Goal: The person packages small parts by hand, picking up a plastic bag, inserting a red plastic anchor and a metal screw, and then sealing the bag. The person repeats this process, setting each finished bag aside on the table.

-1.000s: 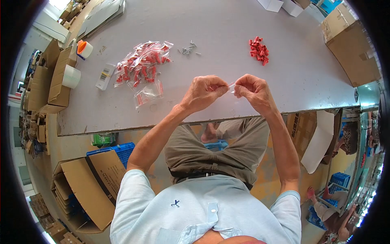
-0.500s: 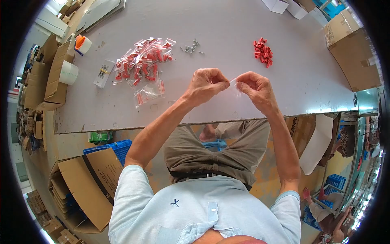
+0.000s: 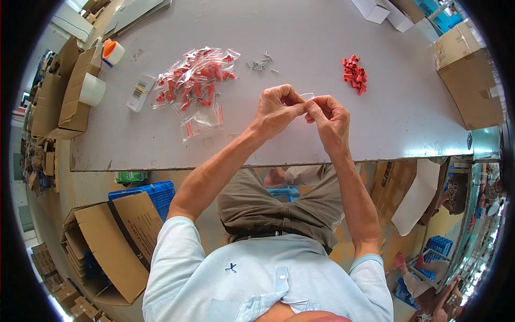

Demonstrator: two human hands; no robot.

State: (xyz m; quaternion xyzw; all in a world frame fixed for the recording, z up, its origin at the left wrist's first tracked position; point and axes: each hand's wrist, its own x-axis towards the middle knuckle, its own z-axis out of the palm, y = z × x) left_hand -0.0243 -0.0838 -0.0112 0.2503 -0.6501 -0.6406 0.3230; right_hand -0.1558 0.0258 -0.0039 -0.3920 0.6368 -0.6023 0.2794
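Two hands pinch a small clear bag over a grey table.

The left hand (image 3: 276,110) and right hand (image 3: 328,115) meet at the clear bag (image 3: 307,97); filled red-part bags (image 3: 196,80), screws (image 3: 261,63) and loose red pieces (image 3: 356,74) lie beyond on the table (image 3: 322,32).

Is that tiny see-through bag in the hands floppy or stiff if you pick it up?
Probably floppy: the clear bag is thin film, pinched between the left hand and right hand. Likely very light, since it looks empty. Possibly slippery, being glossy plastic.
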